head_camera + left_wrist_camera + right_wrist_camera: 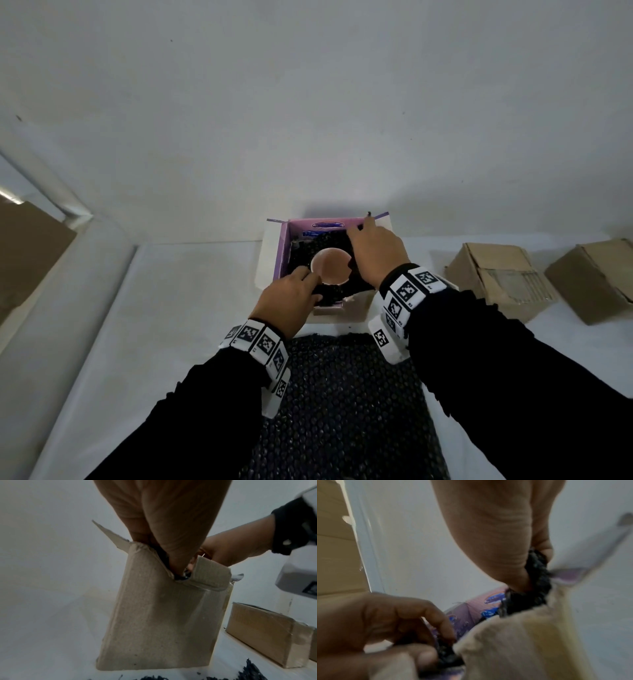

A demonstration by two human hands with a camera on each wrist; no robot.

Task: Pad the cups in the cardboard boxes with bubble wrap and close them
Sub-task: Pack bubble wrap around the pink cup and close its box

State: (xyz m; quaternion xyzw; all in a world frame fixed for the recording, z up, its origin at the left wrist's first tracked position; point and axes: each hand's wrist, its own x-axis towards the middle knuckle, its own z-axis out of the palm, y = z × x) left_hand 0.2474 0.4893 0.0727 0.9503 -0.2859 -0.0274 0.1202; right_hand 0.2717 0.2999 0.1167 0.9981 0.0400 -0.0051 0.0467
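Note:
An open cardboard box [270, 253] with a purple lining stands at the table's far middle. Inside it a cup [330, 266] stands upright, showing a pinkish inside. Black bubble wrap [329, 241] fills the space around the cup. My left hand [310, 277] reaches in at the box's near left side. In the right wrist view its thumb and curled fingers pinch the bubble wrap [447, 654]. My right hand [363, 230] is over the far right corner and holds the wrap [537, 568] between thumb and finger. The left wrist view shows the box's brown outer wall [163, 622].
A large sheet of black bubble wrap [342, 404] lies on the white table between my arms. Two closed brown boxes [496, 277] [596, 277] sit to the right. A cardboard panel [27, 246] leans at the far left. A white wall is close behind the open box.

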